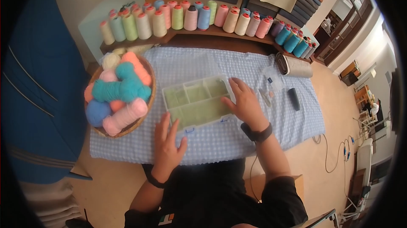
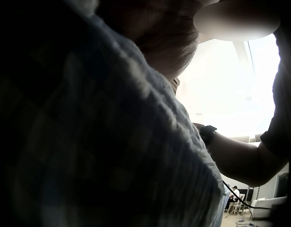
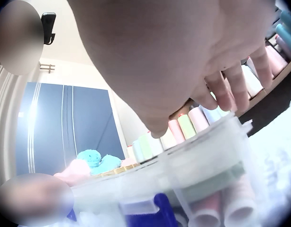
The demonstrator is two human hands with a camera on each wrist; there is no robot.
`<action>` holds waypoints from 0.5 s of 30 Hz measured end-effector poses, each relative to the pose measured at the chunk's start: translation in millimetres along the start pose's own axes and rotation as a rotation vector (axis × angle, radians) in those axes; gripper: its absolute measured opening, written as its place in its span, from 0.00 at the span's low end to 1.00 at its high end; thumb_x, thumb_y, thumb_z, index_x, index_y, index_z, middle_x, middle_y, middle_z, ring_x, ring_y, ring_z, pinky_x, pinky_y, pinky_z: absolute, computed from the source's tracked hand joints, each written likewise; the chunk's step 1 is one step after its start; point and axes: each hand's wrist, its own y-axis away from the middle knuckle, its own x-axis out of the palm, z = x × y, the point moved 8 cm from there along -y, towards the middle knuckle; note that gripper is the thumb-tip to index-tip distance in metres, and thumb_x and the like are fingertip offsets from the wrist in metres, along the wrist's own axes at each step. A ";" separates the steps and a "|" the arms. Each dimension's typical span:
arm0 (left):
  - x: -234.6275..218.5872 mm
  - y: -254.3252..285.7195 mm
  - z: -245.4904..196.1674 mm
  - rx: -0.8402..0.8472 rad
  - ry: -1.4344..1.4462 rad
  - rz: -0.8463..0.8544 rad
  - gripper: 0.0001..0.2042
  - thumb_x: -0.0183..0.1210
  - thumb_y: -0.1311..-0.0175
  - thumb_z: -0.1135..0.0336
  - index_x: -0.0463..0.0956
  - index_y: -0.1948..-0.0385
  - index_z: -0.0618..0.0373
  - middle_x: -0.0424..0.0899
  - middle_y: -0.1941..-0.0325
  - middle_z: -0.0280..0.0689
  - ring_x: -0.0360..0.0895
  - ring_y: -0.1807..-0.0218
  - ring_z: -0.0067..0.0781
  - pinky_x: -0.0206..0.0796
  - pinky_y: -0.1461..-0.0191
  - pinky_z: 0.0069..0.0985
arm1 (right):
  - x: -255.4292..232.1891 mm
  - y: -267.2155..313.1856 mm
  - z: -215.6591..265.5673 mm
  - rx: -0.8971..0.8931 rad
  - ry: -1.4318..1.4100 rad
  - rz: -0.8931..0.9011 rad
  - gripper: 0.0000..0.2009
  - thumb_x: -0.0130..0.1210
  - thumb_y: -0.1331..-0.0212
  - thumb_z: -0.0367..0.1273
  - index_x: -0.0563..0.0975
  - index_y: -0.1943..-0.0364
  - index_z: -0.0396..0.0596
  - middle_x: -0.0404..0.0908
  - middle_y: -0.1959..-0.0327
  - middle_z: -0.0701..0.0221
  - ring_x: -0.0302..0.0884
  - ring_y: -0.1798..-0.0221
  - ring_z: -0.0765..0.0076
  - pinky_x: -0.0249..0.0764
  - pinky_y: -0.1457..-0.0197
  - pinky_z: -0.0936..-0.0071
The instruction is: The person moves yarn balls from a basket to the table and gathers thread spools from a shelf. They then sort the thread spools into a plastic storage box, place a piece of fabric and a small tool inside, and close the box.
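Note:
A clear plastic compartment box [image 1: 199,108] with a greenish bottom sits on the checked cloth, its blue latches [image 1: 189,130] facing the person. Behind it, a translucent lid [image 1: 186,65] appears to lie back on the cloth. My left hand [image 1: 166,145] is at the box's front left corner, fingers extended and fingertips right at the edge. At the right end is my right hand [image 1: 245,105], fingers loosely extended and thumb over the rim. The right wrist view shows that hand [image 3: 183,61] above the box wall [image 3: 207,161]; pinkish round-ended things show through it. Cloth fills much of the left wrist view, which is dark.
A wicker basket [image 1: 153,75] of yarn skeins [image 1: 123,82] stands left of the box. Snips [image 1: 265,96], a small clear bag [image 1: 273,79], a dark oblong object [image 1: 293,98] and a fabric roll [image 1: 296,66] lie to the right. Thread cones [image 1: 190,18] line the shelf behind.

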 end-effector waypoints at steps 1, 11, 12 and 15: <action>1.8 -0.1 0.4 -0.002 -0.006 0.010 0.28 0.65 0.34 0.69 0.74 0.31 0.64 0.63 0.18 0.56 0.62 0.19 0.66 0.56 0.19 0.56 | 1.7 -4.5 1.0 -0.032 -0.028 -0.005 0.35 0.65 0.32 0.47 0.72 0.28 0.38 0.72 0.25 0.55 0.71 0.24 0.47 0.71 0.26 0.47; 8.0 0.5 -9.3 0.052 -0.090 0.120 0.28 0.66 0.34 0.64 0.76 0.31 0.59 0.68 0.19 0.51 0.61 0.17 0.61 0.52 0.18 0.63 | 47.4 -14.4 -8.3 -0.053 -0.137 0.203 0.44 0.60 0.29 0.54 0.59 0.19 0.37 0.57 0.15 0.52 0.50 0.11 0.44 0.54 0.15 0.36; 9.3 0.0 -9.6 0.052 -0.096 0.127 0.28 0.66 0.34 0.64 0.76 0.31 0.59 0.68 0.19 0.51 0.61 0.17 0.61 0.52 0.18 0.63 | 48.3 -14.4 -9.3 -0.048 -0.150 0.206 0.45 0.61 0.29 0.53 0.59 0.19 0.37 0.56 0.14 0.52 0.49 0.11 0.44 0.53 0.15 0.36; 11.7 -0.8 -11.4 0.061 -0.122 0.140 0.27 0.66 0.34 0.63 0.78 0.32 0.56 0.70 0.21 0.49 0.61 0.17 0.59 0.52 0.18 0.64 | 49.4 -13.3 -9.3 -0.035 -0.155 0.201 0.45 0.61 0.29 0.53 0.59 0.19 0.37 0.55 0.13 0.52 0.49 0.11 0.45 0.52 0.15 0.36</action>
